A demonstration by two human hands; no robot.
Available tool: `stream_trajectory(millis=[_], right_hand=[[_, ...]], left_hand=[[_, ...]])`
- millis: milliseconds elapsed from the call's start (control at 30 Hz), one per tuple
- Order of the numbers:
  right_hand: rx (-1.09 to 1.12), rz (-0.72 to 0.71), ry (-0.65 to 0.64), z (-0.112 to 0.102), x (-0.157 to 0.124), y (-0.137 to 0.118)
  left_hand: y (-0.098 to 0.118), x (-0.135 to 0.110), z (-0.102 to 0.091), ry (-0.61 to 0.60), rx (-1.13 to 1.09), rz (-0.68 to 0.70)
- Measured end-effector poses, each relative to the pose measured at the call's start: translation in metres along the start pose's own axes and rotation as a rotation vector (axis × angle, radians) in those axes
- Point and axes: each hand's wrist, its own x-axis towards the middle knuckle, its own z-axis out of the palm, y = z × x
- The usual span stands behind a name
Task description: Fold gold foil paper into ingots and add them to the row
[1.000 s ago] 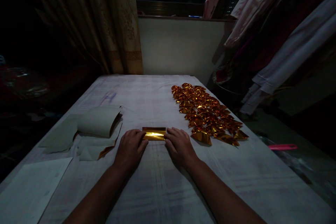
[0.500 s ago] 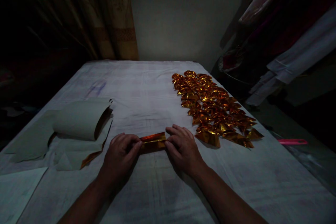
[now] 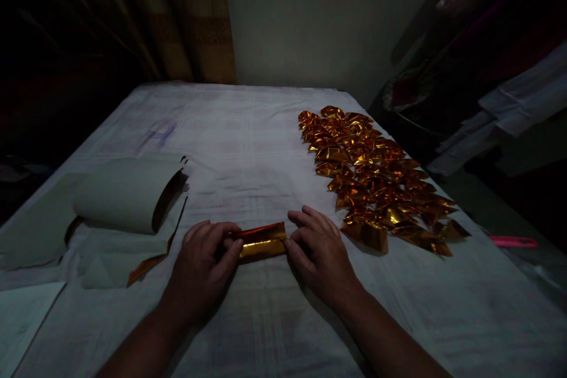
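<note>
The cloth-covered bench (image 3: pixel 239 142) spans the scene; folded gold-foil pieces (image 3: pixel 376 174) crowd its right! Curled paper (image 3: pixel 126 192) hogs the left. Between them, left hand (image 3: pixel 201 263) and right hand (image 3: pixel 321 254), apart, pinch opposite ends of the gold-foil strip (image 3: pixel 263 248), near centre.

One glossy gold rectangular foil strip (image 3: pixel 263 249), creased lengthwise, far panel reddish, held crosswise at both ends, slightly slanted.

Gold foil (image 3: pixel 264 248) btwn L/R fingers (image 3: pixel 231 255)
</note>
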Motion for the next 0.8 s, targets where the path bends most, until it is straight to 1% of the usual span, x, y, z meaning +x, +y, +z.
stream_trajectory(millis=[133, 233, 333, 400, 467, 533, 633, 800], right_hand=[[-0.006, 0.006, -0.017, 0.000, 0.000, 0.000], [-0.022, 0.003, -0.010, 0.001, 0.000, -0.001], [-0.029, -0.002, 0.011, 0.002, 0.000, -0.001], [-0.031, -0.002, 0.022, 0.002, 0.000, -0.001], [-0.032, -0.003, 0.023, 0.003, 0.000, -0.001], [-0.033, -0.005, 0.024, 0.003, 0.000, -0.001], [-0.036, -0.005, 0.034, 0.003, 0.000, -0.002], [-0.044, -0.013, 0.015, 0.002, 0.000, -0.002]], left_hand=[[0.007, 0.000, -0.004, -0.007, 0.062, 0.082], [0.023, -0.006, -0.005, -0.004, 0.144, 0.203], [0.044, -0.020, 0.002, -0.021, 0.152, 0.374], [0.052, -0.030, 0.010, -0.018, 0.128, 0.459], [0.054, -0.037, 0.017, -0.054, 0.151, 0.482], [0.052, -0.039, 0.020, -0.084, 0.175, 0.482], [0.048, -0.040, 0.020, -0.102, 0.201, 0.489], [0.051, -0.040, 0.019, -0.097, 0.215, 0.484]])
